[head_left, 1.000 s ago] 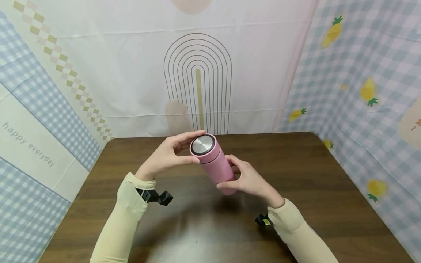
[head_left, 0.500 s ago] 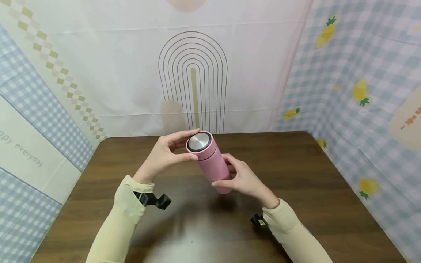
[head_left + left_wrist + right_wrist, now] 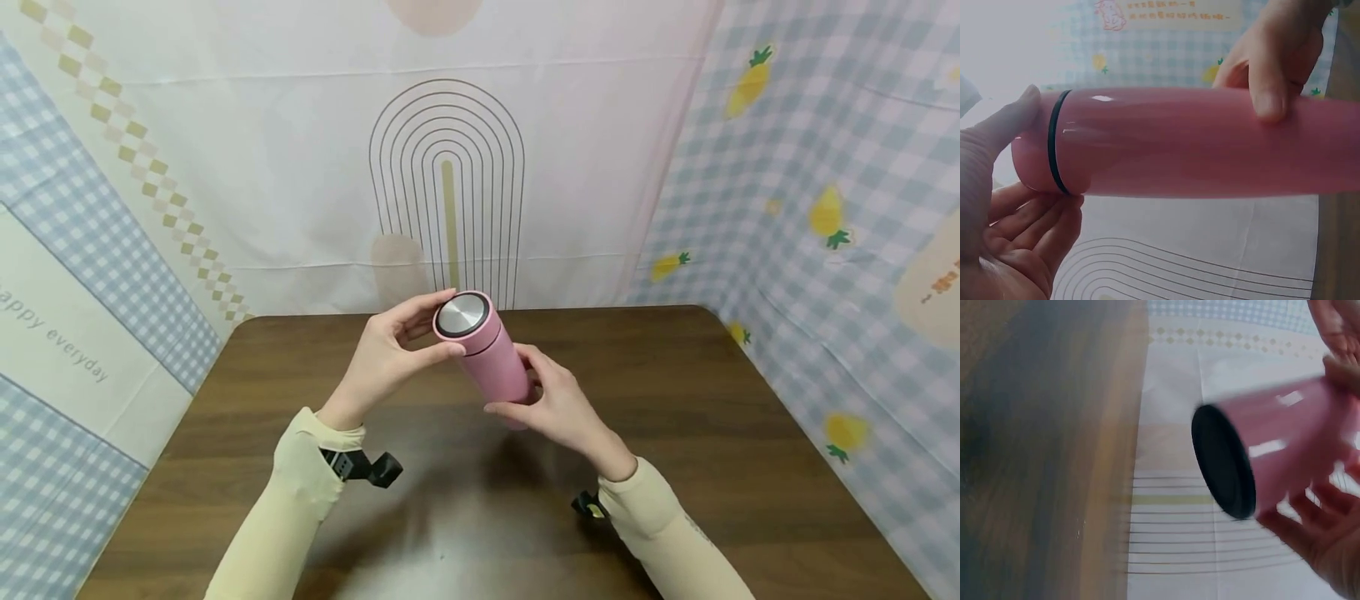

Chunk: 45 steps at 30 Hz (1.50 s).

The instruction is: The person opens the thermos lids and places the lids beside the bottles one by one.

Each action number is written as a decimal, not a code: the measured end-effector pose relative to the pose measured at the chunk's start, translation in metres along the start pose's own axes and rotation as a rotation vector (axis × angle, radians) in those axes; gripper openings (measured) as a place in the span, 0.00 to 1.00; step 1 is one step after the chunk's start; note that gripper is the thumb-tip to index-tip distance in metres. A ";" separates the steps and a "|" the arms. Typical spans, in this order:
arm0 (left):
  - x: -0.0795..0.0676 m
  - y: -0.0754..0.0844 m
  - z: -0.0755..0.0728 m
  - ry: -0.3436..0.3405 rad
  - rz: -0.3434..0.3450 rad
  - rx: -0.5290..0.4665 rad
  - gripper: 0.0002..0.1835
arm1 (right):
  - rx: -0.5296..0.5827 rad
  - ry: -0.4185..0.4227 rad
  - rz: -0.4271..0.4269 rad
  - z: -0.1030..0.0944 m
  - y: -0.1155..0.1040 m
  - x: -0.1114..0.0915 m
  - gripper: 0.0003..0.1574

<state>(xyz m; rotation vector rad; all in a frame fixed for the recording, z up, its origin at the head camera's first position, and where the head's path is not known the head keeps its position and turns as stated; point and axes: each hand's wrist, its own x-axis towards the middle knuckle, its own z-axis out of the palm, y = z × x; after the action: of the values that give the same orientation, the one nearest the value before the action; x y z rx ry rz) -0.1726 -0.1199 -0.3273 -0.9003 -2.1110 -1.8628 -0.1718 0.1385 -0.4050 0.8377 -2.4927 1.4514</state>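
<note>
A pink thermos [image 3: 496, 367] with a silver disc on its lid [image 3: 462, 315] is held tilted above the table, its lid end up and toward the left. My left hand [image 3: 386, 350] grips the lid, thumb on the near side and fingers on the far side. Lower down the body, my right hand [image 3: 558, 404] holds the thermos between thumb and fingers. In the left wrist view a dark ring [image 3: 1057, 142] marks the seam between lid and body. The black base [image 3: 1224, 461] shows in the right wrist view, clear of the tabletop.
The brown wooden table [image 3: 675, 400] spreads under both arms. Behind it hangs a white cloth [image 3: 300, 183] with an arch print, and a blue checked cloth [image 3: 787, 275] with pineapples is on the right. Both cuffs carry small black cameras.
The thermos and both hands have risen slightly in the head view, and less of the base end shows below the right hand. The head view also shifts a little. Both hands keep their hold.
</note>
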 end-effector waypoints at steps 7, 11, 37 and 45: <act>-0.001 0.002 -0.007 -0.186 0.014 -0.099 0.38 | 0.133 -0.223 -0.021 -0.014 0.005 -0.007 0.39; 0.000 0.001 -0.009 -0.359 0.050 -0.156 0.43 | 0.172 -0.340 -0.072 -0.015 0.006 -0.008 0.36; 0.000 0.003 0.010 -0.008 0.024 0.265 0.34 | -0.104 0.039 -0.103 -0.003 0.000 -0.008 0.48; 0.002 0.008 0.002 -0.165 0.072 0.255 0.42 | 0.018 -0.095 -0.076 -0.008 0.003 -0.011 0.46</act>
<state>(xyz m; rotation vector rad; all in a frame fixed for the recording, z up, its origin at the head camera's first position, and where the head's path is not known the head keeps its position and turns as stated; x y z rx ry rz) -0.1693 -0.1177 -0.3203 -1.0821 -2.3103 -1.4870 -0.1653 0.1501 -0.4071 1.0165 -2.4881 1.4441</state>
